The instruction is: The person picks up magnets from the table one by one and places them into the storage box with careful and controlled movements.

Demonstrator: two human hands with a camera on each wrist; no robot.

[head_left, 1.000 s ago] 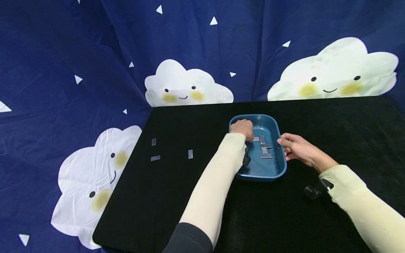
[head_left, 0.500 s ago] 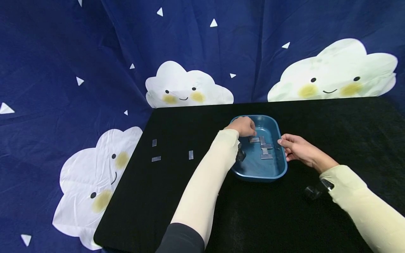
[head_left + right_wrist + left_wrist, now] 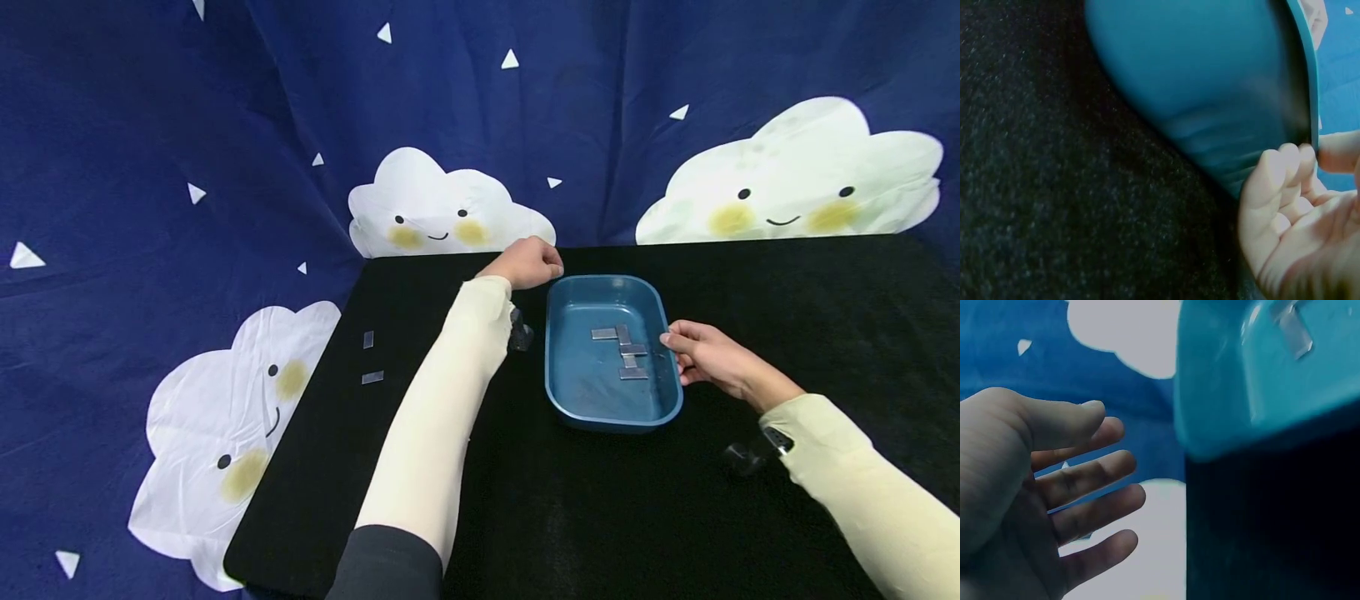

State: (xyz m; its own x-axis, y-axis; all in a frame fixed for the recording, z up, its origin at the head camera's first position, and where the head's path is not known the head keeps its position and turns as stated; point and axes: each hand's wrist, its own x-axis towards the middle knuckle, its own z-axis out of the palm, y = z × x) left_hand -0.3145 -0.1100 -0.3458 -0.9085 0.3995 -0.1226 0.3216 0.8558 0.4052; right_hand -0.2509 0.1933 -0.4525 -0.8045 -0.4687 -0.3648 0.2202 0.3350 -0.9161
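A blue plastic tub [image 3: 588, 402] stands on the black table, its rim [image 3: 1313, 81] pinched at the right side between the thumb and fingers of my right hand [image 3: 708, 357]. Inside lie several small, flat, shiny rectangular pieces [image 3: 633, 350], touching end to side in a zigzag. My left hand [image 3: 527, 262] is outside the tub, close to its far left corner. Its fingers are loosely bent and hold nothing in the left wrist view, with the tub wall [image 3: 1213, 400] to their right. Two similar clear pieces lie farther left, one upright [image 3: 368, 339], one crosswise [image 3: 372, 377].
The black table [image 3: 810, 325] meets a dark blue curtain [image 3: 450, 83] with white clouds and triangles at the back and left. A small black camera [image 3: 519, 331] sits on my left wrist, another [image 3: 742, 457] on my right.
My left hand has left the tub, moving left and up past its rim. The left arm now hides a third loose piece on the table. My right hand keeps its hold.
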